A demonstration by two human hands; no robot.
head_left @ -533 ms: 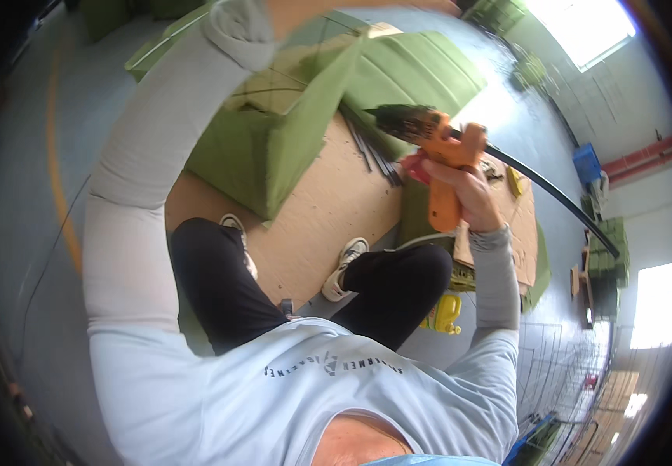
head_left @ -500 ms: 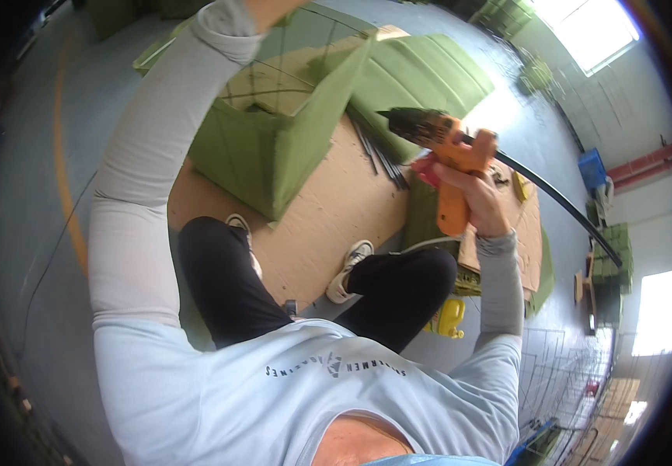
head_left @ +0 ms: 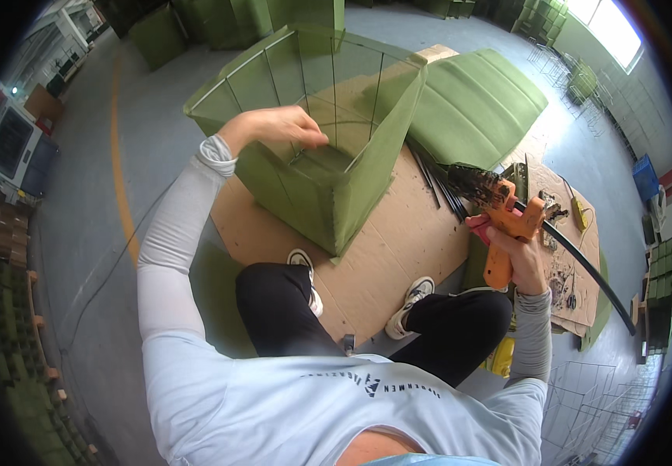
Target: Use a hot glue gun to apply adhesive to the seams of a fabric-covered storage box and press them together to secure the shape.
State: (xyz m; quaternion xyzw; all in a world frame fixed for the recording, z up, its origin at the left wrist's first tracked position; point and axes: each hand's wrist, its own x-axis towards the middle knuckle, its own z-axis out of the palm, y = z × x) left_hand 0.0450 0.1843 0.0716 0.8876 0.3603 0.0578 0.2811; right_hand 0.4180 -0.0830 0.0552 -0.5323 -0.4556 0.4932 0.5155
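Observation:
In my right hand [head_left: 530, 262] is an orange hot glue gun [head_left: 522, 223] with a pink trigger and a dark, grimy nozzle end. A long black glue stick [head_left: 596, 276] trails from its back. The nozzle points up and left, apart from the green fabric box [head_left: 289, 198]. That box has a wire frame and an open top, and it sits on cardboard in front of me. Over its near rim hangs my left hand [head_left: 278, 126], fingers bent and drawn together. Whatever they pinch, if anything, is too small to make out.
A padded green panel [head_left: 472, 105] lies behind the box to the right. Several black sticks [head_left: 435, 182] rest on the cardboard [head_left: 351, 287]. A work surface [head_left: 584, 260] at right holds scissors and dark scraps. A yellow container [head_left: 499, 359] stands by my right leg.
The view has shifted, showing more of the box. My left hand has come down from the top edge to the box's rim. The glue gun stays in my right hand, now lower in view.

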